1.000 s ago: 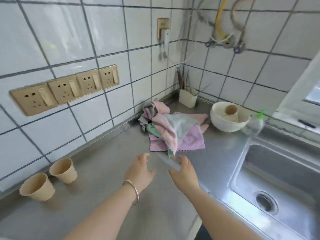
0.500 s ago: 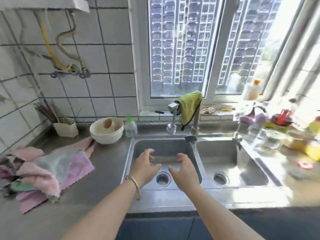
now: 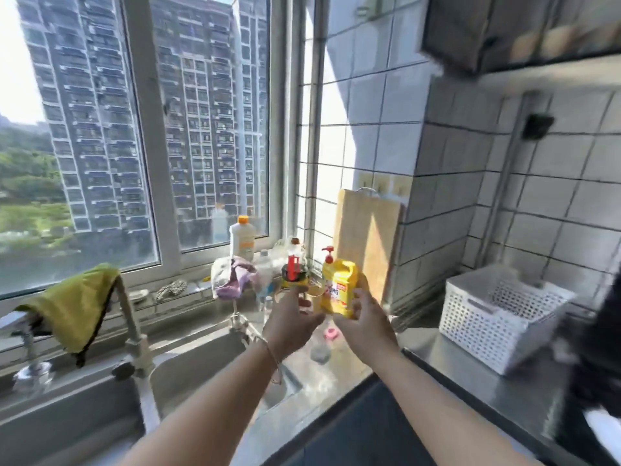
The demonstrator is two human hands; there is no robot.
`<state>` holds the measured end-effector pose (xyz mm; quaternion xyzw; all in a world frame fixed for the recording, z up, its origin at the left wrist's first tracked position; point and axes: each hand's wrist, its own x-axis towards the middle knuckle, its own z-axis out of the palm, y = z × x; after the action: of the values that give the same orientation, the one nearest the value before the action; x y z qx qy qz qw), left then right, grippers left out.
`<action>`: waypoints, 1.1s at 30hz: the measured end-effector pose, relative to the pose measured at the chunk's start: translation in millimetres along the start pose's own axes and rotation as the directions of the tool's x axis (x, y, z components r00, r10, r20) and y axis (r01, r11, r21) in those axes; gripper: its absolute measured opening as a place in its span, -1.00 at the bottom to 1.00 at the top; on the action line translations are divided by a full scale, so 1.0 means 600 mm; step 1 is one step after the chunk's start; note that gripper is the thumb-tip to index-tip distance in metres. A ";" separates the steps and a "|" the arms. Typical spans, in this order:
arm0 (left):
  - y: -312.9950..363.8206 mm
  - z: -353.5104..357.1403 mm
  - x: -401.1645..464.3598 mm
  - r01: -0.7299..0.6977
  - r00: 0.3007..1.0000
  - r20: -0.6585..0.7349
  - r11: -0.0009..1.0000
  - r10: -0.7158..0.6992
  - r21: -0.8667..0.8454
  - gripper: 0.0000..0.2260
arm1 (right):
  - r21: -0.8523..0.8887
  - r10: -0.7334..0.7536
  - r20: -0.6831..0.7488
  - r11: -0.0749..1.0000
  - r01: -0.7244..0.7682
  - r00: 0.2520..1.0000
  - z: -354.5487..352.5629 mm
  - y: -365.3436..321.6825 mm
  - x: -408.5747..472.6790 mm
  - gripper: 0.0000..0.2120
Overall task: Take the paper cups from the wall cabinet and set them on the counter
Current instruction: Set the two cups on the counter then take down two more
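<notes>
Both hands hover empty over the steel tabletop [image 3: 477,375], left hand [image 3: 290,319] and right hand [image 3: 364,322] with fingers loosely spread. Pale paper cups [image 3: 551,42] (blurred) sit in the dark wall cabinet [image 3: 470,31] upper right.

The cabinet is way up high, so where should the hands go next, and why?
Probably up and right, toward the cabinet. Both the left hand and right hand look empty, raised in front of the yellow bottle, and pale round shapes, maybe cups, show blurred inside the cabinet.
</notes>
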<state>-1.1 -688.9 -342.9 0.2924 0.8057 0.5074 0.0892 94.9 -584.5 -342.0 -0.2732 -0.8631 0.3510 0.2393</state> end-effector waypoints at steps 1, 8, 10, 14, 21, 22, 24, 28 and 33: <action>0.027 0.023 0.019 -0.039 0.999 0.012 0.999 0.039 -0.014 -0.50 | 0.000 0.010 -0.033 1.000 -0.010 0.999 -0.029 0.007 0.015 -0.48; 0.187 0.127 0.148 -0.246 0.960 0.135 0.969 0.244 -0.001 -0.49 | -0.087 0.029 -0.285 0.995 -0.056 0.958 -0.189 0.038 0.131 -0.51; 0.229 0.144 0.190 -0.275 0.944 0.168 0.958 0.285 -0.078 -0.52 | -0.099 0.031 -0.343 0.993 -0.069 0.939 -0.226 0.041 0.168 -0.50; 0.309 0.168 0.275 -0.352 0.900 0.212 0.921 0.382 -0.165 -0.54 | -0.092 0.026 -0.466 0.993 -0.077 0.885 -0.291 0.033 0.240 -0.52; 0.431 0.214 0.401 -0.496 0.811 0.234 0.842 0.536 -0.213 -0.53 | -0.107 0.009 -0.620 0.990 -0.095 0.784 -0.395 0.023 0.342 -0.52; 0.447 0.225 0.416 -0.498 0.804 0.237 0.836 0.545 -0.232 -0.54 | -0.127 -0.004 -0.632 0.987 -0.099 0.775 -0.409 0.025 0.355 -0.52; 0.478 0.249 0.442 -0.498 0.794 0.242 0.825 0.557 -0.266 -0.55 | -0.157 -0.022 -0.654 0.982 -0.106 0.756 -0.439 0.032 0.378 -0.54; 0.526 0.305 0.495 -0.507 0.777 0.251 0.811 0.577 -0.293 -0.56 | -0.247 -0.066 -0.664 0.959 -0.136 0.745 -0.502 0.050 0.432 -0.56; 0.604 0.374 0.563 -0.502 0.790 0.202 0.799 0.579 -0.330 -0.56 | -0.292 -0.134 -0.695 0.950 -0.108 0.706 -0.607 0.076 0.513 -0.56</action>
<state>-38.7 -213.7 -81.3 0.5699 0.5909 0.5631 0.0947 102.7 -187.0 -74.9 -0.4146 -0.7510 0.0772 0.5080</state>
